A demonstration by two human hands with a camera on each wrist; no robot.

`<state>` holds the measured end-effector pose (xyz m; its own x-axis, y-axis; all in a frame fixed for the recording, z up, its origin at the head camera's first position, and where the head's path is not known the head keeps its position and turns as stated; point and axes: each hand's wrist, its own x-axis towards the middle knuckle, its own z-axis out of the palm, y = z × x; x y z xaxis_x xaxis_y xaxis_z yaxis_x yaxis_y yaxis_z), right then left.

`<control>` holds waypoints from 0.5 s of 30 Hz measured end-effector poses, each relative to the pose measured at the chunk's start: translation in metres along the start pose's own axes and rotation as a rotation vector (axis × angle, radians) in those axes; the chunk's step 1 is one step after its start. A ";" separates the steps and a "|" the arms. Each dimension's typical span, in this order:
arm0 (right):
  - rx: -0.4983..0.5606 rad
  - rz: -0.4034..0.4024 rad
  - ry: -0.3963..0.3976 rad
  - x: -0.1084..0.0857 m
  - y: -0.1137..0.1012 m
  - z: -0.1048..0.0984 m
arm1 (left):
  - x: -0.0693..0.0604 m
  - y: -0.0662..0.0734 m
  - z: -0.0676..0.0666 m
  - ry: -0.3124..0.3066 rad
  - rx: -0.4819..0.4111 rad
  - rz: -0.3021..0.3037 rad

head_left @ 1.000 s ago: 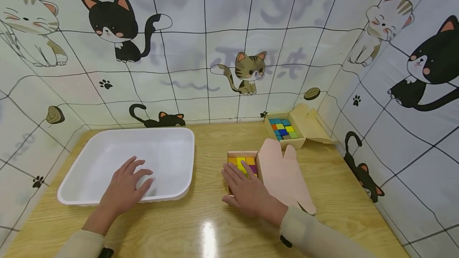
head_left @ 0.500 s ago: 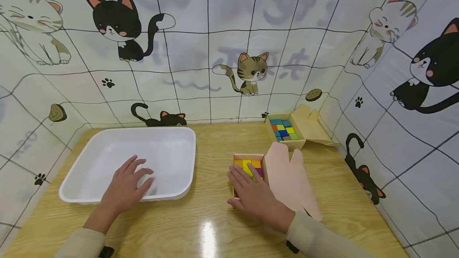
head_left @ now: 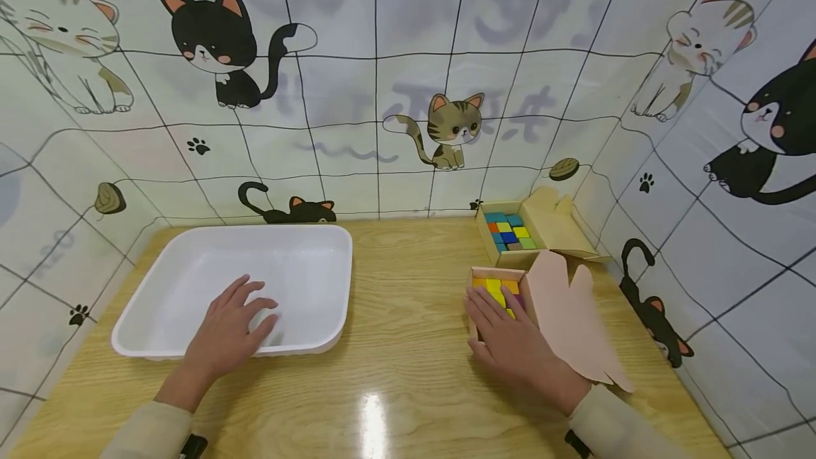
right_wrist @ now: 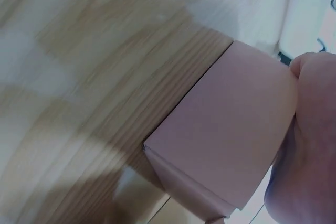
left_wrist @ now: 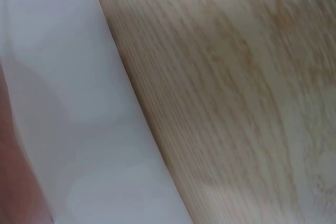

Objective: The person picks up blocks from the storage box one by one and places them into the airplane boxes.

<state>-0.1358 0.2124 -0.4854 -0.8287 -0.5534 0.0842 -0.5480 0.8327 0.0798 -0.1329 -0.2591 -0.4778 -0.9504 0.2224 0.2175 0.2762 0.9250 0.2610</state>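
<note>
In the head view my right hand (head_left: 516,346) lies over a small open pink box (head_left: 500,271) of orange, yellow and purple blocks (head_left: 495,287). Its fingers stretch across the blocks, while the thumb sits at the near left side. A long face of that box (right_wrist: 226,124) shows in the right wrist view, beside part of the hand (right_wrist: 315,140). On the left, my left hand (head_left: 226,335) is held over the front rim of a white tray (head_left: 312,250), fingers loosely bent and holding nothing. The left wrist view catches the tray's white side (left_wrist: 89,114).
Behind the pink box stands an open cream box (head_left: 518,258) with blocks in several colours, its lid folded to the right. The pink lid (head_left: 574,324) spreads over the wooden table (head_left: 395,317). Cat-printed sheets (head_left: 357,91) wall in the back and sides.
My right hand and the pink box with its blocks have slid to the right, close in front of the cream box. The left hand stays over the tray.
</note>
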 end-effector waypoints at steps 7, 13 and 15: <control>0.034 -0.054 0.031 -0.016 0.033 0.000 | -0.001 0.002 -0.001 -0.007 0.003 -0.013; 0.046 -0.094 0.013 -0.025 0.052 0.001 | 0.000 0.001 0.001 0.001 0.000 -0.006; 0.042 -0.103 0.016 -0.027 0.057 0.002 | 0.000 0.001 0.001 0.004 0.001 -0.005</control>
<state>-0.1449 0.2745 -0.4850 -0.7659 -0.6362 0.0932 -0.6349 0.7712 0.0471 -0.1327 -0.2577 -0.4788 -0.9511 0.2165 0.2201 0.2713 0.9265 0.2609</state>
